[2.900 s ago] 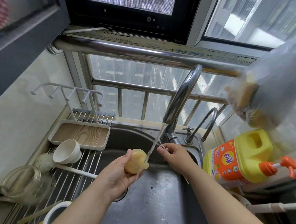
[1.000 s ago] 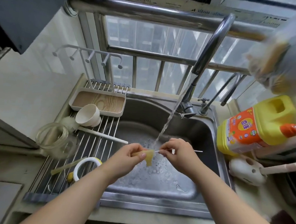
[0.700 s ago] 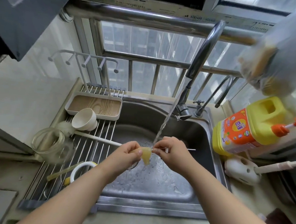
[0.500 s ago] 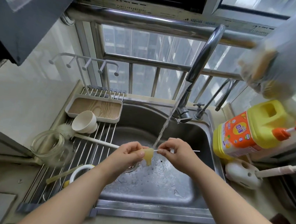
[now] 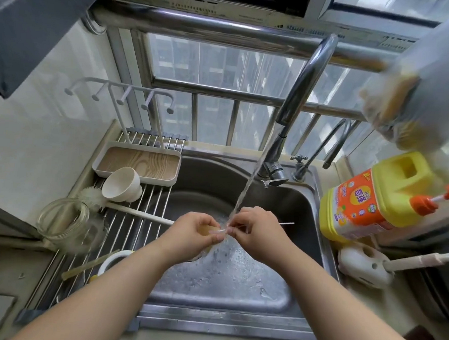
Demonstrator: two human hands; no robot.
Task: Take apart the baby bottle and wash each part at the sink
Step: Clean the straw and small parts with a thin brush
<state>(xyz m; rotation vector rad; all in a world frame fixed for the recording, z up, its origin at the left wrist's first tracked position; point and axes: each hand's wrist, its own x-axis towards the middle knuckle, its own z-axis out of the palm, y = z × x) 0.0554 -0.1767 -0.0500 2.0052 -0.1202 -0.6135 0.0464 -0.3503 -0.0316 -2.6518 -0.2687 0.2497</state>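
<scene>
Steel sink (image 5: 307,209) below a barred window, tap (image 5: 299,95) running. Over the basin's middle, under the stream, our left hand (image 5: 190,233) pinches the yellowish bottle nipple (image 5: 206,229), fingers curled round it. Our right hand (image 5: 256,232) pinches a thin white brush stick (image 5: 287,223), its tip at the nipple.

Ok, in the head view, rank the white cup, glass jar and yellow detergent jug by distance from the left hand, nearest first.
1. White cup, on the rack up-left of the left hand.
2. Glass jar, farther left on the rack.
3. Yellow detergent jug, far right beyond the sink.
</scene>
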